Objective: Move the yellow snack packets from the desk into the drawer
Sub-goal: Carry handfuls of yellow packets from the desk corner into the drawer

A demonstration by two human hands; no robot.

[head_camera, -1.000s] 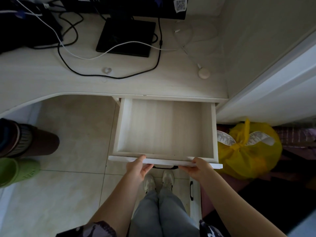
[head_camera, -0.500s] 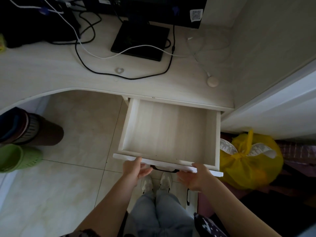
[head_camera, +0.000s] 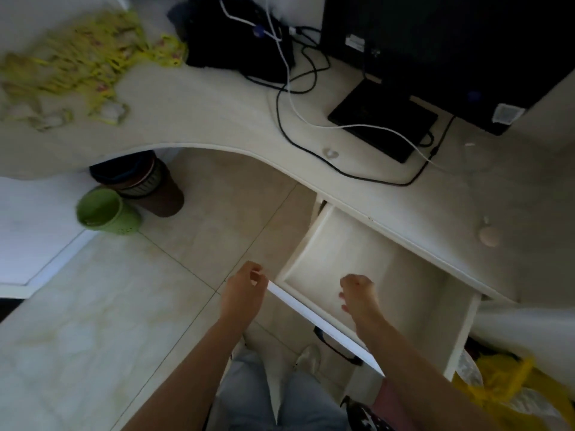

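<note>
Yellow snack packets (head_camera: 77, 63) well apart from left hand (head_camera: 244, 293).

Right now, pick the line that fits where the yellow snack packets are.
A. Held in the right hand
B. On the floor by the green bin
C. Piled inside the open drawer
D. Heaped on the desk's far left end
D: the yellow snack packets lie heaped on the desk at its far left, while the open drawer holds nothing and both hands are empty.

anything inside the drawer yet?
No packets: the drawer shows only bare wood. The right hand hangs over its front and hides a patch of floor; the back runs under the desk, unseen. Yellow packets lie on the desk.
</note>
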